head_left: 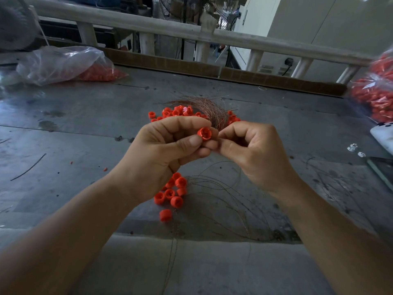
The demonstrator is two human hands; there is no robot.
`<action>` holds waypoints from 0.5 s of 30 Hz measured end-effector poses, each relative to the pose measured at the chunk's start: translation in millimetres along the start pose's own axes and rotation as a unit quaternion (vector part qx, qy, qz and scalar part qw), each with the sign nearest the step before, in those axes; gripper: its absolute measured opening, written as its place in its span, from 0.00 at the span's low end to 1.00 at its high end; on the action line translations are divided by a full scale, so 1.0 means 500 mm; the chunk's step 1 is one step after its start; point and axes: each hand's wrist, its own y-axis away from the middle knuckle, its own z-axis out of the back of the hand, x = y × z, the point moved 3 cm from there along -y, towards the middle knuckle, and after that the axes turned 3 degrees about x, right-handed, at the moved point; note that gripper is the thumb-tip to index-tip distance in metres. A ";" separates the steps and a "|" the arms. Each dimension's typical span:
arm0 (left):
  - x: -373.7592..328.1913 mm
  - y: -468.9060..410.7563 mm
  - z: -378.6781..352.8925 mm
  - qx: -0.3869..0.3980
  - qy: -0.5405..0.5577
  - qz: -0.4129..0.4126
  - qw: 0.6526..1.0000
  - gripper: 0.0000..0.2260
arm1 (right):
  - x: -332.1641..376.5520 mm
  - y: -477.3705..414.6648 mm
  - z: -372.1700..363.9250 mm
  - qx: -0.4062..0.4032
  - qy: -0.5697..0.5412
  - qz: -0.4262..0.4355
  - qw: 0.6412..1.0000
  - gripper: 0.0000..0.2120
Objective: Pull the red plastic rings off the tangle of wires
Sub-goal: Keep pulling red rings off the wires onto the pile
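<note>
grey metal bench (63,128), bags (63,62) of red parts at both edges. wire tangle (212,106) behind the hands, many rings (180,111) seemingly still on it; small freed heap (175,191) nearer. left hand (163,152) pinches one ring (204,134); right hand (253,152) pinches a strand of the tangle just beside it.

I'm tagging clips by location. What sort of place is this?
Likely a small workshop or factory bench: a scuffed grey worktable, a clear plastic bag of red rings, and a tangle of copper wire among loose rings.
</note>
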 end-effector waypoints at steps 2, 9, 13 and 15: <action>0.000 0.000 -0.001 -0.007 0.021 0.009 1.000 0.11 | 0.001 -0.002 0.004 0.017 0.006 0.001 1.000 0.05; -0.001 -0.001 -0.001 -0.020 0.029 0.025 0.999 0.11 | -0.071 -0.033 0.081 -0.101 0.117 -0.077 0.985 0.05; -0.001 0.001 -0.002 -0.021 0.033 0.028 0.999 0.11 | -0.120 -0.040 0.074 -0.031 0.243 -0.122 0.962 0.04; -0.003 0.001 -0.002 -0.022 0.031 0.026 0.999 0.11 | -0.133 -0.041 0.066 -0.004 0.276 -0.121 0.953 0.05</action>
